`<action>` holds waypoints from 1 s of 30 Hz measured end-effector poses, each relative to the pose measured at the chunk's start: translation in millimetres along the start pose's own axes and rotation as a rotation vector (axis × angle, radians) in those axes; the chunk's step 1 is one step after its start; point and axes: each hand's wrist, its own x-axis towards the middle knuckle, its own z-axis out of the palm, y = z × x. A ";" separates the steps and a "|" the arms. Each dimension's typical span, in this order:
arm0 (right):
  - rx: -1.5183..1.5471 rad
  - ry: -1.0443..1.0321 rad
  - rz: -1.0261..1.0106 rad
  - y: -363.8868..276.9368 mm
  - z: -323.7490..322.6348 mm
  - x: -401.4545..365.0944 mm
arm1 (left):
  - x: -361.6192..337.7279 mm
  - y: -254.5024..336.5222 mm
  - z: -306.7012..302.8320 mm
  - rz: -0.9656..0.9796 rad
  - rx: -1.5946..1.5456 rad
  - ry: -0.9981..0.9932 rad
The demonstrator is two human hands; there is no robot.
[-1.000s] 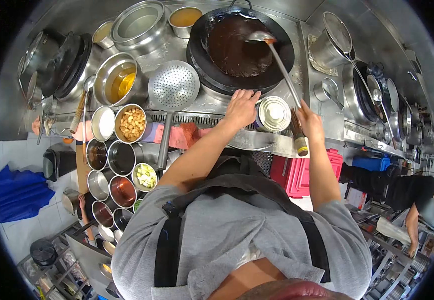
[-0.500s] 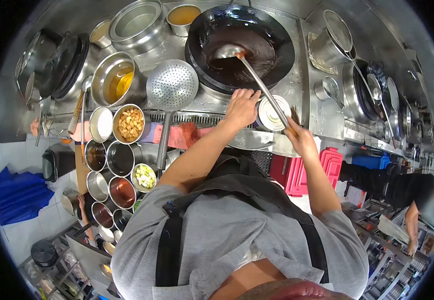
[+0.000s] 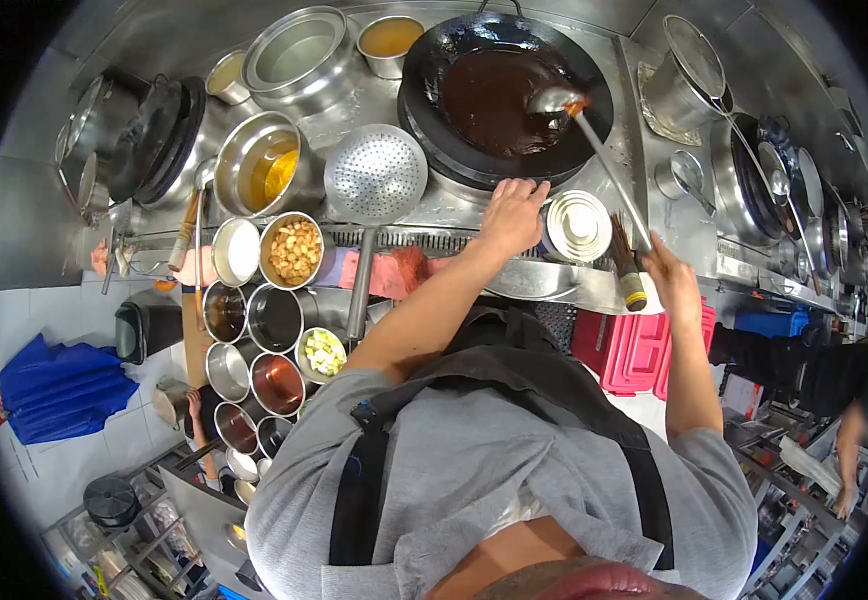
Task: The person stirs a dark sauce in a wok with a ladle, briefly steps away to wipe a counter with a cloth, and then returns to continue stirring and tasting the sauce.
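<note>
My left hand (image 3: pixel 514 215) is at the near edge of the black wok (image 3: pixel 432 135), its fingers curled against the rim. Dark brown sauce (image 3: pixel 499 100) lies in the wok's bottom. In my right hand (image 3: pixel 676 285) is the end of the long handle of a ladle (image 3: pixel 609 160). The ladle's bowl is over the right part of the sauce, with a reddish smear where bowl meets handle. Between my hands stand a lidded can (image 3: pixel 579 228) and a bristle brush (image 3: pixel 630 275) with a yellow band.
A perforated skimmer (image 3: pixel 376 172) rests left of the wok, near a pot of yellow oil (image 3: pixel 264 165). Several metal containers hold sauces, fried cubes (image 3: pixel 294 250) and chopped greens (image 3: pixel 323 353). Red crates (image 3: pixel 634 350) sit below the counter. Another person (image 3: pixel 844 400) is at far right.
The ladle bowl has swung right across the wok, and my right hand has moved right and slightly down. The sauce has spread into a smooth pool. My left hand stays at the rim.
</note>
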 end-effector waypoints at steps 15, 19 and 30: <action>0.082 -0.027 -0.036 -46.9 81.0 68.2 | 1.5 -0.2 -1.2 0.016 0.010 -0.022; 0.039 0.095 -0.030 -33.4 61.0 73.1 | 0.9 -0.1 -2.9 0.022 0.011 -0.018; -0.043 -0.106 -0.005 -20.3 -44.7 -28.3 | 1.7 0.9 3.5 -0.028 -0.032 0.008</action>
